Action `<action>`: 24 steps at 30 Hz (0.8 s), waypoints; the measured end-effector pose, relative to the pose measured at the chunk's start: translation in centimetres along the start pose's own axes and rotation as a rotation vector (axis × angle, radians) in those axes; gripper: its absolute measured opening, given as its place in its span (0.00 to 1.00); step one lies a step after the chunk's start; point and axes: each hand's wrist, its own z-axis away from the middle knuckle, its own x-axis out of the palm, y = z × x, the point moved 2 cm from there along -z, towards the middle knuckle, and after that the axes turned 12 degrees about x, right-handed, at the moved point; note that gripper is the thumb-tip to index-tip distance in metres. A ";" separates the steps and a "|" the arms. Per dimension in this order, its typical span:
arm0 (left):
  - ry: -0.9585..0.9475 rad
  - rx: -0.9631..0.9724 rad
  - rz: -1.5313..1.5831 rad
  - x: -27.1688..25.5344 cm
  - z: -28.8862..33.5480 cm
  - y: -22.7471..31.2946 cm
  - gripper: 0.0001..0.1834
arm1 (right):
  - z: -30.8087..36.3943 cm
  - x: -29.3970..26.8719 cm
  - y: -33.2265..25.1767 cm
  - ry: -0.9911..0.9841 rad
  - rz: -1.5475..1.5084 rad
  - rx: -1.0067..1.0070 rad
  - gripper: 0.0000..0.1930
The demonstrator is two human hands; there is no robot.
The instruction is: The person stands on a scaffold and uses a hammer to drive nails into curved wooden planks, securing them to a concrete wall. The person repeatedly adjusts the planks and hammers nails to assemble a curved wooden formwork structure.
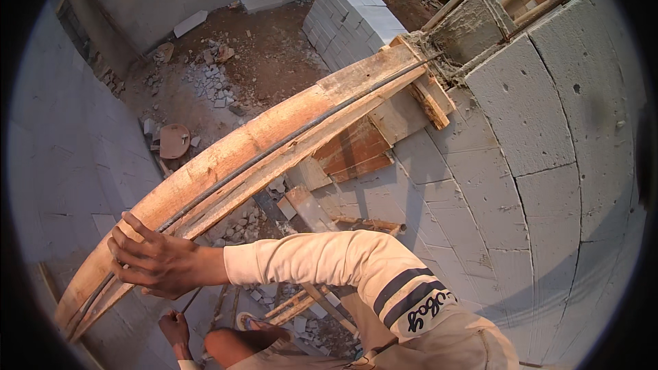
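at the lower left end of the curved wooden beam (233, 151), noted right hand (164, 262) laid over the long dark rod (373, 89), with fingers apart and bent; cannot tell whether clamped; found rod lengthwise along the beam, reaching toward the grey block wall (548, 212); below, noted left hand (174, 327) with fingers curled together; cannot confirm hold on thin bar (192, 299)

There's the right hand (164, 260), masking a stretch of steel bar (274, 146)! Below, the left hand (175, 329) hides its palm, its sleeve (188, 365) cut by the lower edge, and the thin rod (192, 299) just above is too small to identify.
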 end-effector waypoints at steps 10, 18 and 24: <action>-0.189 -0.255 -0.116 -25.0 5.6 25.6 0.13 | 2.3 -11.9 -5.7 -0.251 -0.558 0.163 0.25; -0.270 -0.046 -0.018 -47.3 11.2 41.4 0.27 | 0.2 -20.1 -9.0 -0.725 -1.067 0.505 0.38; 0.025 0.398 -0.455 -60.0 12.4 51.0 0.11 | -3.5 -22.2 -10.3 -0.665 -1.240 0.469 0.31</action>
